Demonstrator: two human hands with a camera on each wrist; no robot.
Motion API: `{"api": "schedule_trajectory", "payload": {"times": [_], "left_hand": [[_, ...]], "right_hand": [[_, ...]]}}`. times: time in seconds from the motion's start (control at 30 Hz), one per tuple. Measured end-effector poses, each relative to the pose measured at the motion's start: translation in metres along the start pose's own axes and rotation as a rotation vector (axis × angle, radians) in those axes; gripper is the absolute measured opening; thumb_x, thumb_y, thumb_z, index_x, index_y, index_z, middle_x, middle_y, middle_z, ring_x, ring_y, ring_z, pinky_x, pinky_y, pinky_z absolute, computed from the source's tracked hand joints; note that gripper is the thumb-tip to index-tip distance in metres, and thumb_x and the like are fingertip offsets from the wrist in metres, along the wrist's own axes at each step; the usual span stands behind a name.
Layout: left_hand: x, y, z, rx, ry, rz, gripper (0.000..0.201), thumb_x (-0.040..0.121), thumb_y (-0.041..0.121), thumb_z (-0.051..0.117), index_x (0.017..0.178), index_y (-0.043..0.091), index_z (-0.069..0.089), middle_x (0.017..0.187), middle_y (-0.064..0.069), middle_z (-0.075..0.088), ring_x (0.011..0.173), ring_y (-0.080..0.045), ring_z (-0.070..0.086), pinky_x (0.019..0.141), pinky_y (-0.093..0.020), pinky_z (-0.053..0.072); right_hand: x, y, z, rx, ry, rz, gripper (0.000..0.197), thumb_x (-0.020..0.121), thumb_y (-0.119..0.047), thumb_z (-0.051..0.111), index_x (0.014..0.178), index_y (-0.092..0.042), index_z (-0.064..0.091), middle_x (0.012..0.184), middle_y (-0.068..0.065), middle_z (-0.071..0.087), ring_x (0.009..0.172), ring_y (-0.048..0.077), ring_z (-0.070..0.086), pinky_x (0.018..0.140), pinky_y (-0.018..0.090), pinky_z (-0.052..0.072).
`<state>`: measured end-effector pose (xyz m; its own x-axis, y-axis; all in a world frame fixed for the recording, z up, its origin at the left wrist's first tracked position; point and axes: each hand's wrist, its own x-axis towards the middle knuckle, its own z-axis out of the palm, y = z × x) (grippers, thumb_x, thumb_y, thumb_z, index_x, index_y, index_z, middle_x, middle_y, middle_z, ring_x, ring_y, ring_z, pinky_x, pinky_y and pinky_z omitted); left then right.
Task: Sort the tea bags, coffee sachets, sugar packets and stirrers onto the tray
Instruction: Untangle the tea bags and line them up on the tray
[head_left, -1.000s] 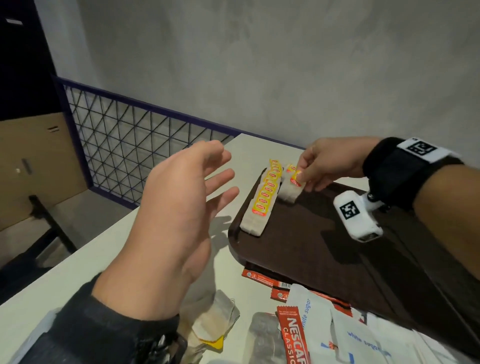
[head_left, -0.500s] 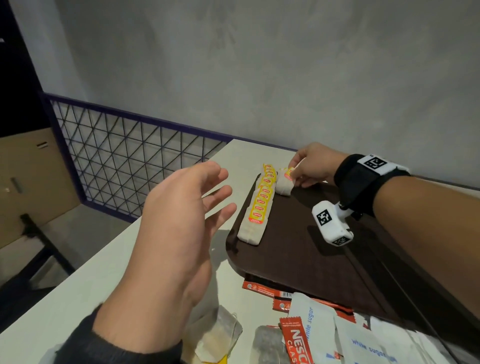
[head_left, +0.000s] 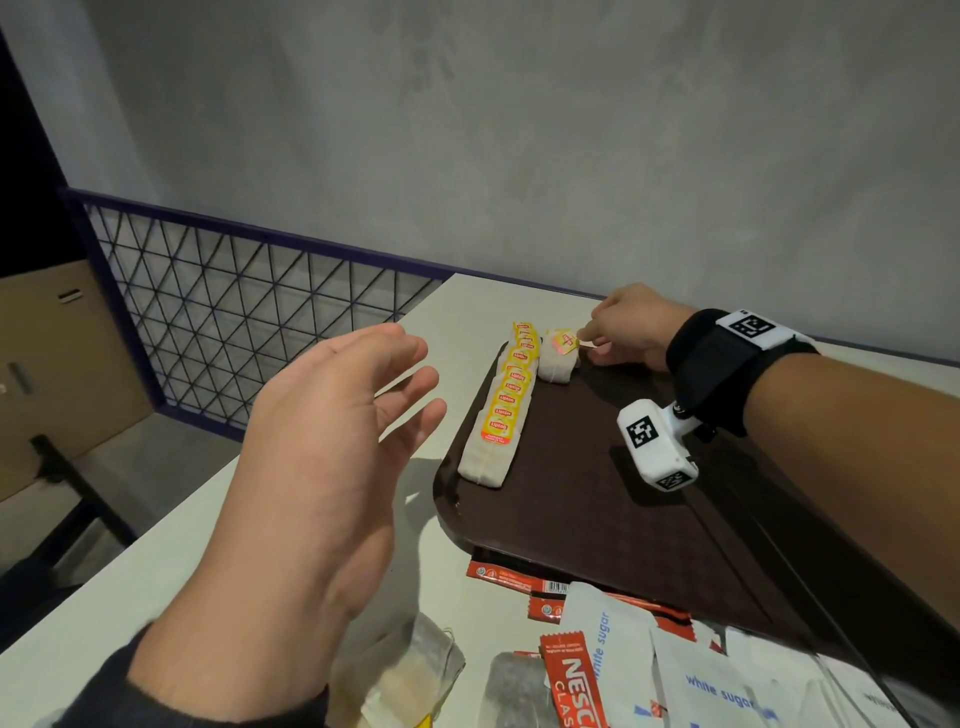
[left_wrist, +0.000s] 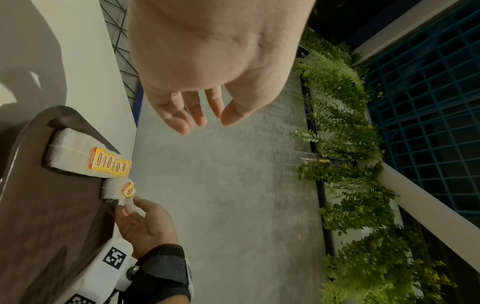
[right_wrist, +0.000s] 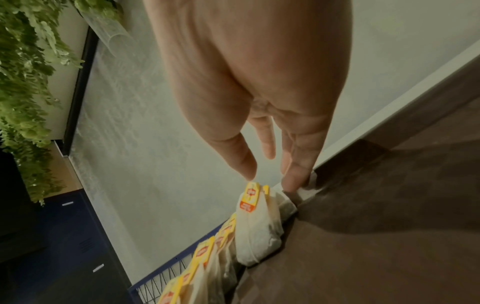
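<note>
Glossy brown tray: left hand slack, right hand fingertips loose beside papery tea bag.

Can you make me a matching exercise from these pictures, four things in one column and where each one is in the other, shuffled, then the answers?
Things:
1. long row of tea bags
2. Nescafe sachet
3. left hand
4. right hand

Places:
A. raised above the white table, holding nothing
B. at the tray's far corner, by the short stack
C. along the tray's left edge
D. off the tray, on the near table

Pairs: 1-C, 2-D, 3-A, 4-B
</note>
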<state>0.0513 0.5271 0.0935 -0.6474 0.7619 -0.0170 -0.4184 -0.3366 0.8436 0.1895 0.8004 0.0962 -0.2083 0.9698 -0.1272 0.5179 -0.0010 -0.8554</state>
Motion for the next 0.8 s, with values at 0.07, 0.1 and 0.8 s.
{"api": "schedule_trajectory", "payload": {"times": [0.07, 0.1, 0.8], "left_hand": [[0.000, 0.000, 0.000, -0.005, 0.000, 0.001, 0.009, 0.092, 0.009, 0.068, 0.089, 0.017, 0.072, 0.095, -0.004, 0.077, 0.090, -0.020, 0.076, 0.070, -0.028, 0.059], [-0.001, 0.000, 0.001, -0.008, -0.002, 0.000, 0.009, 0.092, 0.009, 0.068, 0.089, 0.017, 0.072, 0.095, -0.004, 0.077, 0.089, -0.019, 0.076, 0.069, -0.028, 0.059], [0.000, 0.001, 0.002, -0.024, 0.009, 0.001, 0.005, 0.091, 0.009, 0.070, 0.090, 0.013, 0.071, 0.093, -0.007, 0.074, 0.087, -0.021, 0.074, 0.070, -0.027, 0.059]], "right_hand": [[0.000, 0.003, -0.001, -0.031, -0.007, 0.013, 0.009, 0.093, 0.004, 0.065, 0.091, -0.003, 0.059, 0.094, 0.018, 0.061, 0.072, 0.020, 0.062, 0.071, 0.031, 0.059], [0.001, 0.004, 0.000, -0.045, -0.011, 0.020, 0.010, 0.092, 0.003, 0.066, 0.090, -0.003, 0.059, 0.090, 0.017, 0.062, 0.070, 0.020, 0.062, 0.070, 0.032, 0.058], [0.007, 0.011, 0.008, 0.014, 0.015, 0.114, 0.029, 0.096, -0.001, 0.060, 0.124, 0.005, 0.056, 0.077, 0.016, 0.056, 0.066, 0.022, 0.062, 0.061, 0.033, 0.058]]}}
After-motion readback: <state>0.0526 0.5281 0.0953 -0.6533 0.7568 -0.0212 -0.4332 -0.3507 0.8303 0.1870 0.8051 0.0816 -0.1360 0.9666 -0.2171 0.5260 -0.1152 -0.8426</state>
